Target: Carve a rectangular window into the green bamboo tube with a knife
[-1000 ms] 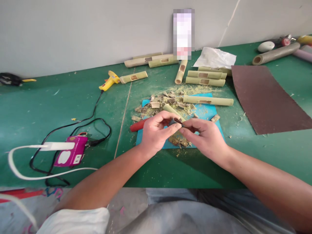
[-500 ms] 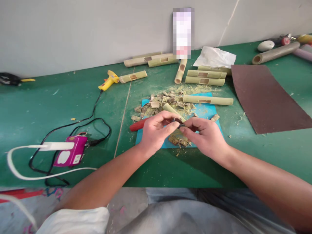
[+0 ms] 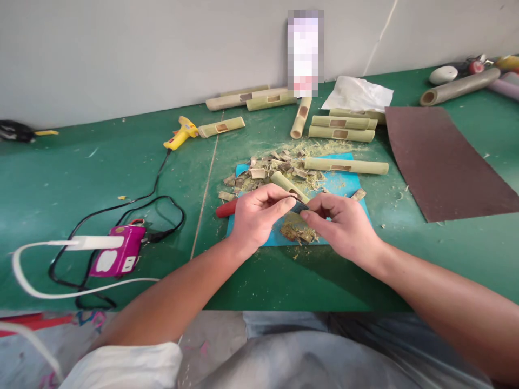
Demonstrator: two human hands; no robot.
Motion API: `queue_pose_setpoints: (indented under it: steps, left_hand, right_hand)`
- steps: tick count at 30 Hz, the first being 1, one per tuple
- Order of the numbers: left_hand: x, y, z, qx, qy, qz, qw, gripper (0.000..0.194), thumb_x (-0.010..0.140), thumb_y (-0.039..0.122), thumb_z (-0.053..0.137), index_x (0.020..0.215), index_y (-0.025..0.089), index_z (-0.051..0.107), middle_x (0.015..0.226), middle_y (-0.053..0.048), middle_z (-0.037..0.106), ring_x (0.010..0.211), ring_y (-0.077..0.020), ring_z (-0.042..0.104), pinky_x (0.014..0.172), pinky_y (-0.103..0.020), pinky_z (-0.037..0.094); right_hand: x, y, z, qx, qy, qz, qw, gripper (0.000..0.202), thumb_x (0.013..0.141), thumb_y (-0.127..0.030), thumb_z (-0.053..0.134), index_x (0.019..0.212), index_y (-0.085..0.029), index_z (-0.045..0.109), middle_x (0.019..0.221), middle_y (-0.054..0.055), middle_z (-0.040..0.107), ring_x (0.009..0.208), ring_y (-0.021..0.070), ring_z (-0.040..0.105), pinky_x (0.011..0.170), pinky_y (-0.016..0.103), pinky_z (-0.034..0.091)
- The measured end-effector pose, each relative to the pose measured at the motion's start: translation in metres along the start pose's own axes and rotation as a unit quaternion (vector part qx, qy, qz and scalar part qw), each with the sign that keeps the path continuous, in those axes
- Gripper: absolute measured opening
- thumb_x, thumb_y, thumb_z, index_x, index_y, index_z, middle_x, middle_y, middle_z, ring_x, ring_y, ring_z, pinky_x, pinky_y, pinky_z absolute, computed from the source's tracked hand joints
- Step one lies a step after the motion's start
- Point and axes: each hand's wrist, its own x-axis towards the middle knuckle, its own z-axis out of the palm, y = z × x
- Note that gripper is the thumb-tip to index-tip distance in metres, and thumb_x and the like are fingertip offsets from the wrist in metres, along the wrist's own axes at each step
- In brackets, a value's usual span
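Note:
Between both hands is a small, thin, dark piece of sandpaper (image 3: 299, 205), brown on one face and grey on the other. My left hand (image 3: 261, 216) pinches its left end between thumb and fingers. At its right end, my right hand (image 3: 344, 221) does the same. Right behind the hands lies a slanting bamboo tube (image 3: 287, 183), its near end partly hidden. Below the fingers are bamboo scraps (image 3: 298, 232) on a blue sheet (image 3: 279, 237). A red handle (image 3: 226, 209) sticks out beside my left hand; the rest of it is hidden.
Chips and shavings (image 3: 259, 173) cover the blue sheet's far part. A notched bamboo tube (image 3: 348, 166) lies across it, with several more behind. A large brown sheet (image 3: 446, 167) is at the right. On the left are a yellow glue gun (image 3: 180, 135) and a magenta power strip (image 3: 117, 251).
The sandpaper was curled up between the fingers and now appears flatter and turned, with its grey face showing. Both hands have stayed almost in place.

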Motion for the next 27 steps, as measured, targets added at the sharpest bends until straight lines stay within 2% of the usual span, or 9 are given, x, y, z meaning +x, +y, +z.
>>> queue_pose_setpoints:
  steps: [6,13,16,21,27]
  left_hand:
    - [-0.0017,0.0043,0.0008,0.042,0.001,0.049,0.998,0.029,0.082,0.03,0.074,0.061,0.015,0.06,0.055,0.003,0.051,0.053,-0.0063,0.044,0.052,-0.02,0.036]
    - [-0.0004,-0.001,-0.0016,0.018,-0.004,0.023,1.0,0.021,0.084,0.033,0.072,0.072,0.018,0.066,0.062,0.002,0.057,0.055,-0.0081,0.05,0.053,-0.021,0.041]
    - [-0.0002,0.0009,-0.0026,0.037,0.0,0.029,0.999,0.022,0.084,0.033,0.071,0.07,0.017,0.066,0.061,0.002,0.056,0.055,-0.0082,0.05,0.052,-0.021,0.04]
    - [-0.0012,0.0046,-0.0036,0.086,0.008,0.054,0.995,0.029,0.085,0.032,0.07,0.064,0.016,0.061,0.058,0.002,0.054,0.055,-0.0079,0.047,0.052,-0.021,0.035]
    - [0.0004,0.0012,-0.0039,0.076,-0.01,0.059,0.995,0.019,0.087,0.031,0.068,0.074,0.017,0.065,0.064,0.002,0.054,0.058,-0.0086,0.046,0.054,-0.022,0.037]
  right_hand:
    - [-0.0006,-0.0017,0.0003,0.003,-0.005,0.005,1.0,0.024,0.08,-0.03,0.057,0.06,-0.021,0.048,0.056,-0.006,0.042,0.052,0.0074,0.034,0.049,0.024,0.027]
    - [-0.0013,-0.0006,-0.0004,0.055,0.001,0.022,0.998,0.022,0.081,-0.031,0.058,0.063,-0.021,0.049,0.055,-0.007,0.042,0.05,0.0072,0.034,0.047,0.024,0.026]
    - [-0.0017,0.0009,-0.0001,0.071,0.007,0.033,0.997,0.021,0.081,-0.032,0.059,0.065,-0.021,0.051,0.055,-0.007,0.042,0.05,0.0073,0.035,0.046,0.025,0.026]
    - [-0.0016,-0.0006,0.0001,0.063,0.004,0.027,0.998,0.023,0.081,-0.032,0.059,0.063,-0.021,0.049,0.055,-0.007,0.041,0.05,0.0069,0.034,0.047,0.024,0.026]
    - [-0.0011,-0.003,0.0013,0.023,0.004,0.012,1.0,0.023,0.079,-0.029,0.057,0.06,-0.022,0.046,0.054,-0.006,0.042,0.051,0.0077,0.034,0.048,0.024,0.027]
